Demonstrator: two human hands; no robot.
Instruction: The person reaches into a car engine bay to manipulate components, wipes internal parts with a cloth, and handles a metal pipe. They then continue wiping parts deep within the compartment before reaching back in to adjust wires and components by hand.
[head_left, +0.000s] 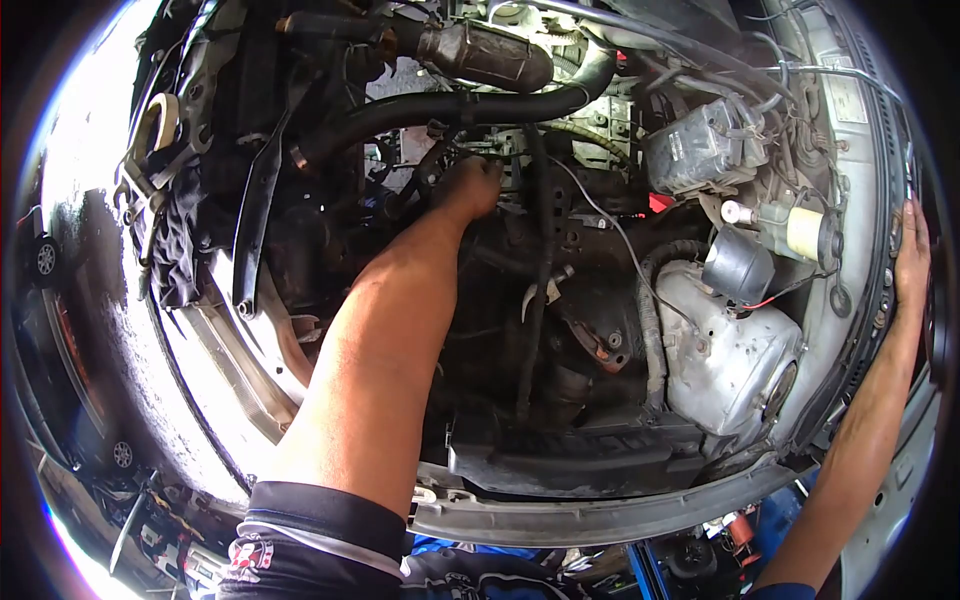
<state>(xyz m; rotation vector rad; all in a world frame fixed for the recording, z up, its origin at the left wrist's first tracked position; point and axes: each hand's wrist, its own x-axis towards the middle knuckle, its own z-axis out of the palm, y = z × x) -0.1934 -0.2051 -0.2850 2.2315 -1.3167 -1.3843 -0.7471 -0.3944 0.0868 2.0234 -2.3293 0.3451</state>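
Observation:
My left hand (472,188) reaches deep into the engine bay, its fingers curled and closed among dark metal parts. The fingertips face away from me, so what they hold, if anything, is hidden. Just above it runs a thick black hose (440,112), and a thin dark hose (543,215) hangs beside it on the right. My right hand (911,258) lies along the car body's edge (885,290) at the far right, fingers stretched out and apparently holding nothing.
Several wrenches (168,170) lie at the left edge of the bay. A dark metal cylinder (485,58) crosses the top. At right are a ribbed box (703,148), a black round housing (738,265) and a silver strut tower (725,345). The fender edge (600,525) runs below.

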